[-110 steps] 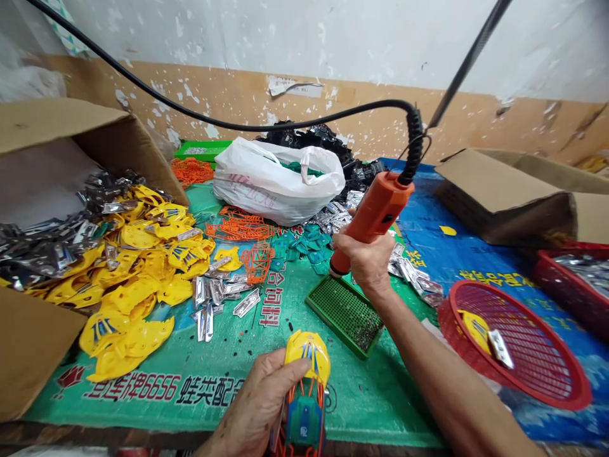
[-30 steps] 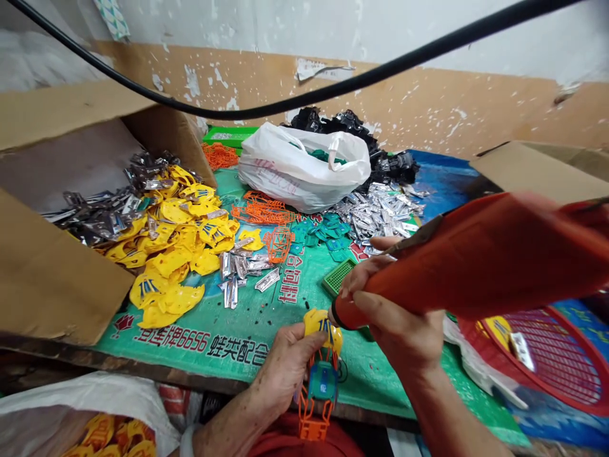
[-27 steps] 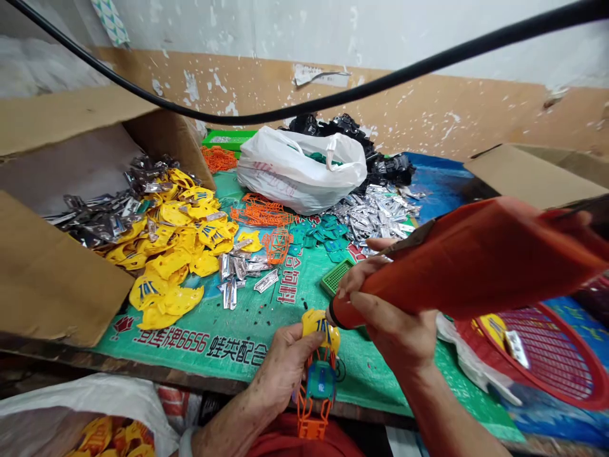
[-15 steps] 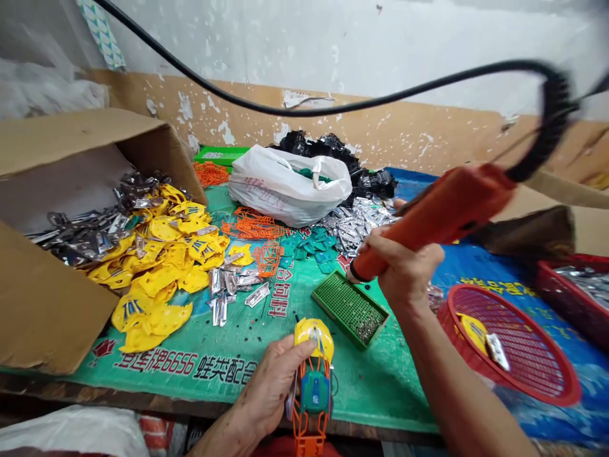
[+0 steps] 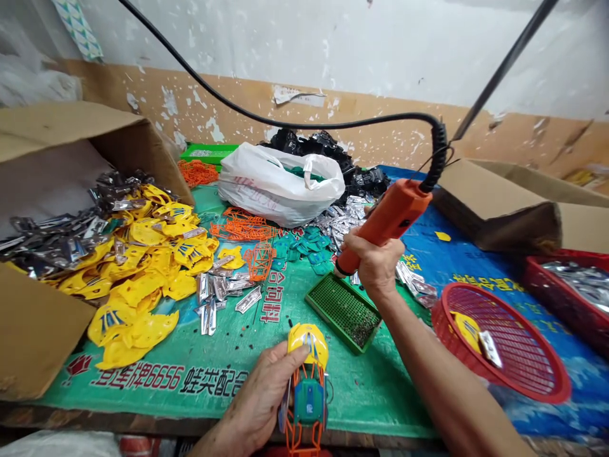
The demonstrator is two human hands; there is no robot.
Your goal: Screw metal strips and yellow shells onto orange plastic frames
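Observation:
At the near edge of the table, my left hand (image 5: 269,387) grips a toy car body (image 5: 309,397) with a yellow front piece, an orange frame and a green block, the thumb lying on the yellow part. My right hand (image 5: 378,263) is wrapped round an orange electric screwdriver (image 5: 392,212) with a black cable. Its lower end is over the far left corner of a green perforated tray (image 5: 333,301), which holds small screws at its near right end. Whether the tip touches the tray cannot be made out.
Left, a cardboard box (image 5: 42,317) spills yellow parts (image 5: 143,285) and silvery pieces. A white bag (image 5: 280,184), orange frames (image 5: 259,257) and green pieces (image 5: 316,247) lie behind. At right are a red basket (image 5: 509,336) and an open carton (image 5: 495,197). A cable (image 5: 285,124) hangs above.
My right hand and the screwdriver have shifted left, and the screwdriver stands a bit steeper. The cable has swung left. The camera view has moved slightly. My left hand still holds the toy body.

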